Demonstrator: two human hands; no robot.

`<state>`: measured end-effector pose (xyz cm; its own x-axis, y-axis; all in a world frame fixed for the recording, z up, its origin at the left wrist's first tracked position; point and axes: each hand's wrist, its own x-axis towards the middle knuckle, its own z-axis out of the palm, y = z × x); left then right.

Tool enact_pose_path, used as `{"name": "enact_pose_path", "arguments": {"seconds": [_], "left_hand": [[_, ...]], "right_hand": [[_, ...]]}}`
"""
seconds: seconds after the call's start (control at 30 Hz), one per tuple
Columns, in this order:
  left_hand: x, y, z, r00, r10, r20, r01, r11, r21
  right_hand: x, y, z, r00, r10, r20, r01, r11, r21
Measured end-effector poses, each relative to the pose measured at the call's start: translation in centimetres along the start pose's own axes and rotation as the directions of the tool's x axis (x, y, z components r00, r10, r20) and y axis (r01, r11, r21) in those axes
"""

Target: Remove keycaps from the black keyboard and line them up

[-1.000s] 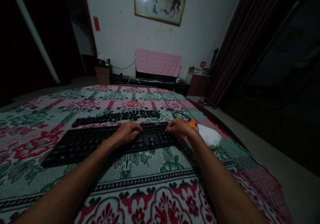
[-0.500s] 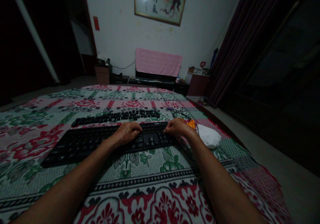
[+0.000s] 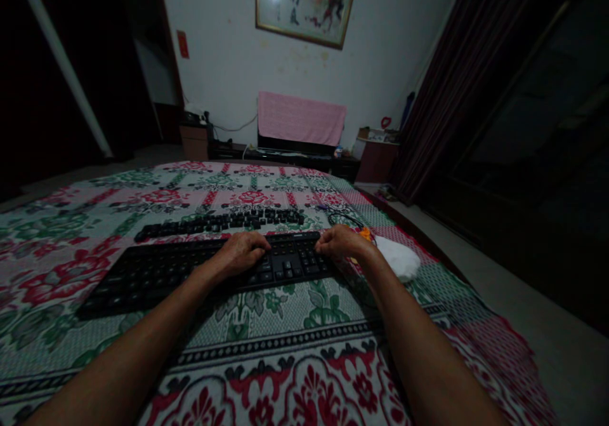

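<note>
A black keyboard [image 3: 157, 273] lies across a floral bedspread [image 3: 285, 343]. My left hand [image 3: 242, 252] rests on its right half with the fingers curled down onto the keys; what they pinch, if anything, is hidden. My right hand [image 3: 340, 242] is curled around the keyboard's far right end. Just behind the keyboard lies a long row of loose black keycaps [image 3: 219, 221].
A white rounded object [image 3: 400, 258] and a small orange thing [image 3: 365, 234] lie right of my right hand, beside a dark cable [image 3: 340, 215]. The bed's edge drops to the floor on the right. A pink-covered cabinet [image 3: 301, 119] and dark curtains [image 3: 442, 83] stand beyond.
Almost nothing has moved. Both hands stay on the keyboard's right part, and the view has shifted only slightly.
</note>
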<state>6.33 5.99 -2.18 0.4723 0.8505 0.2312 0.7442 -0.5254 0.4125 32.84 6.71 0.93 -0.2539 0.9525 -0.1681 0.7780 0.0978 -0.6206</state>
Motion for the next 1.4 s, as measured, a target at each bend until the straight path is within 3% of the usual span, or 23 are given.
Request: {"name": "enact_pose_path", "arguments": {"seconds": [0.43,0.63,0.8,0.9,1.03,1.13,1.3,1.4], "left_hand": [[-0.1,0.3,-0.3,0.999,-0.031,0.006,0.032,0.999,-0.019],[-0.2,0.6,-0.6,0.999,-0.05,0.018,0.051,0.998,-0.027],[-0.4,0.1,-0.7,0.999,-0.035,0.022,0.037,0.996,-0.082],[-0.5,-0.6,-1.1,0.995,-0.093,-0.025,0.09,0.992,-0.094],[-0.7,-1.9,-2.1,0.944,-0.244,-0.222,0.259,0.965,0.039],[-1.0,-2.7,-2.4,0.913,-0.274,-0.302,0.334,0.928,0.165],[-1.2,-3.2,-1.8,0.923,-0.286,-0.256,0.355,0.889,0.289],[-1.1,-3.2,-1.8,0.937,-0.299,-0.182,0.343,0.89,0.301]], "right_hand": [[-0.2,0.1,0.2,0.999,-0.032,-0.004,0.032,0.999,0.028],[0.3,0.5,0.6,0.998,-0.054,-0.029,0.052,0.997,-0.053],[0.3,0.6,0.7,0.998,-0.056,-0.039,0.054,0.997,-0.052],[0.1,0.7,0.5,0.997,-0.072,-0.03,0.072,0.997,-0.003],[-0.3,0.7,0.0,0.997,-0.076,-0.005,0.076,0.993,0.085],[-0.2,0.8,-0.2,0.998,-0.056,-0.024,0.058,0.994,0.089],[0.6,1.4,0.1,0.973,0.045,-0.225,-0.04,0.999,0.026],[0.6,1.4,0.5,0.969,0.073,-0.236,-0.07,0.997,0.021]]}}
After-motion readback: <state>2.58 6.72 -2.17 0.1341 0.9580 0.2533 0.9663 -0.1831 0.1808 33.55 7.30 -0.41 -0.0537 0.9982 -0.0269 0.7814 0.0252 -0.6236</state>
